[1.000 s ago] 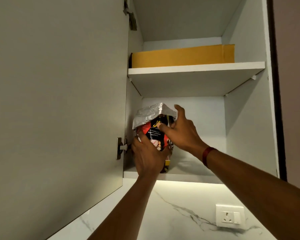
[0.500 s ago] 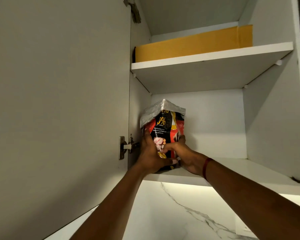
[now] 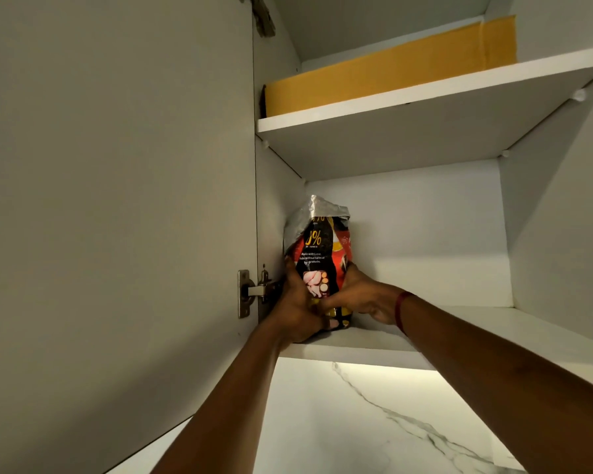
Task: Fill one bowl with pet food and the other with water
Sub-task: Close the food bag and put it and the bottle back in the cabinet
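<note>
- The pet food bag (image 3: 317,254) is seen as a red-and-black pouch with white print and a crumpled silver foil top.
- It's gripped low down from both sides, with the left hand (image 3: 297,302) on its left edge and the right hand (image 3: 363,295) on its right. The fingers (image 3: 351,273) are clamped round the bag.
- It's placed at the front left corner of the lower shelf (image 3: 459,333), by the cabinet wall. It can't be told whether the base is touching the shelf.
- It's held upright with the long axis vertical, the foil end up and the printed face turned to the camera.
</note>
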